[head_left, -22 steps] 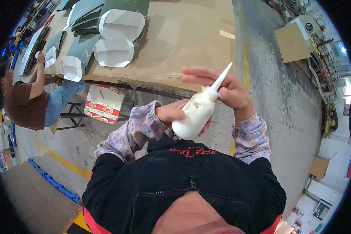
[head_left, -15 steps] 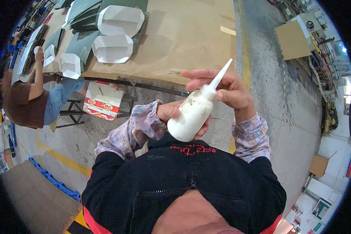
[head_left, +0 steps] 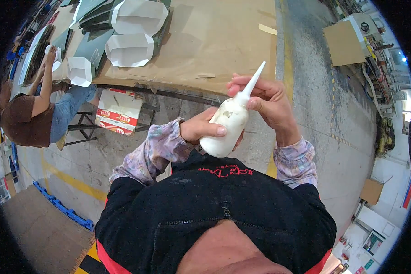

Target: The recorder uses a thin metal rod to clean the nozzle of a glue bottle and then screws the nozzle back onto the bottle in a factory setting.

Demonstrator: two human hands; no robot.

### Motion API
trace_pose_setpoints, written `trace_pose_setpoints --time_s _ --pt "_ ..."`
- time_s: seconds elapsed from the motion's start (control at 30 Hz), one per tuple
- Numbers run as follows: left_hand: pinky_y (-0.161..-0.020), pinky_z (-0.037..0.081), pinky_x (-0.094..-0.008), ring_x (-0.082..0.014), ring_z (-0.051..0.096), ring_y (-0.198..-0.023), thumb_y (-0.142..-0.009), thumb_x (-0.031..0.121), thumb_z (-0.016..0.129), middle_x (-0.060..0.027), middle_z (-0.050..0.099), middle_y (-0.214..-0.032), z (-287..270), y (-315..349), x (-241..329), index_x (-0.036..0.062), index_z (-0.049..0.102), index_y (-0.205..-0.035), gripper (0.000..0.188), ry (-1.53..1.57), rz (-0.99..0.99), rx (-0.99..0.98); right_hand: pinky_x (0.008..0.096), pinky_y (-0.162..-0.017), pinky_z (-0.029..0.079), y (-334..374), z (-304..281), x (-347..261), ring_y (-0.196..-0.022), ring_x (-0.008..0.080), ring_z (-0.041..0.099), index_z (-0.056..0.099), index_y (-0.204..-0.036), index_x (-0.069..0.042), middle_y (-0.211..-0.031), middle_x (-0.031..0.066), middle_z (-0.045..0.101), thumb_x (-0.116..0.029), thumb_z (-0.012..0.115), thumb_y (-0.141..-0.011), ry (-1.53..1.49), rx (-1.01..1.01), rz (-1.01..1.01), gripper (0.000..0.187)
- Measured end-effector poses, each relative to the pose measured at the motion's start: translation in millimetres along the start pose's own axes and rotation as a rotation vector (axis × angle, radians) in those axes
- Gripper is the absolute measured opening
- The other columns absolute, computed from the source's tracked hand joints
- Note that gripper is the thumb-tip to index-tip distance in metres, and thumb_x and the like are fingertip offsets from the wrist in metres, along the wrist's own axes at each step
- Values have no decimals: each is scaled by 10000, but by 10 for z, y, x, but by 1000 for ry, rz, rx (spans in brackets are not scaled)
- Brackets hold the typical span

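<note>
A white squeeze bottle (head_left: 228, 122) with greyish smudges is held tilted in front of my chest, its long pointed nozzle (head_left: 256, 77) aimed up and to the right. My left hand (head_left: 200, 128) is wrapped round the lower body, thumb across the front and fingers mostly hidden behind. At the cap, under the nozzle, the thumb and fingers of my right hand (head_left: 274, 102) close round the base. Whatever fills the bottle cannot be made out.
Ahead stands a table (head_left: 214, 41) covered in brown board, with white faceted paper shapes (head_left: 129, 50) and dark green sheets (head_left: 96, 20) at its left. A seated person (head_left: 29, 116) works there, near a red-and-white box (head_left: 118, 112). Machinery (head_left: 374, 86) lines the right side.
The bottle has moved a little up and away from my chest, with both hands on it. My right fingers have drawn in closer round the cap. The seated person's hands have shifted.
</note>
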State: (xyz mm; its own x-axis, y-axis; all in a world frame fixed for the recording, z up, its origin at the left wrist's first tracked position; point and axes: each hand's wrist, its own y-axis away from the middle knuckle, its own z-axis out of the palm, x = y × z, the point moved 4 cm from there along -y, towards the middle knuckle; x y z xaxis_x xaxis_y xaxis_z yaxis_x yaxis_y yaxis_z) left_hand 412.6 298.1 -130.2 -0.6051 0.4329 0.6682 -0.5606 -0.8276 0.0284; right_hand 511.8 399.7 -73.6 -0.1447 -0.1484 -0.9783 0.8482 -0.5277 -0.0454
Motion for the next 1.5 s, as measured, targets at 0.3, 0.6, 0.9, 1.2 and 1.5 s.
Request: trace_pose_setpoints --time_s 0.3,0.6,0.9,1.2,1.5 --pt "-699 470 -283 -136 576 -800 -767 281 664 -64 592 -899 -161 -112 -274 -14 520 -1050 433 -354 -99 364 309 -861 454 267 -280 531 -972 174 572 517 -1153 30 -1055 124 608 -174 638 -800 -186 147 121 425" --pt "-665 550 -374 -188 603 -822 -778 362 653 -72 593 -904 -74 -395 -1394 38 521 -1070 455 242 -583 471 354 -957 367 1752 -342 1593 -1132 221 456 357 -1283 14 -1254 151 454 -445 374 -914 -651 647 453 590" --pt "-614 560 -330 -205 613 -819 -784 360 647 -102 600 -928 86 -495 -2125 -6 509 -1075 487 329 -853 443 292 -781 478 2406 -32 1756 -905 155 575 495 -1117 16 -1021 95 575 -370 417 -925 -655 881 655 438" --pt "-601 555 -363 -245 624 -771 -772 381 655 -151 600 -915 103 -522 -2283 -64 507 -1050 545 302 -879 422 276 -677 493 2549 -3 1806 -795 145 593 528 -1050 10 -930 89 593 -375 419 -922 -665 913 714 420" --pt "-588 543 -376 -257 630 -747 -743 406 680 -165 610 -883 93 -576 -2230 -86 525 -1008 580 298 -864 445 274 -653 489 2535 -42 1796 -759 136 588 540 -1016 6 -900 77 591 -371 433 -918 -647 1024 762 404"
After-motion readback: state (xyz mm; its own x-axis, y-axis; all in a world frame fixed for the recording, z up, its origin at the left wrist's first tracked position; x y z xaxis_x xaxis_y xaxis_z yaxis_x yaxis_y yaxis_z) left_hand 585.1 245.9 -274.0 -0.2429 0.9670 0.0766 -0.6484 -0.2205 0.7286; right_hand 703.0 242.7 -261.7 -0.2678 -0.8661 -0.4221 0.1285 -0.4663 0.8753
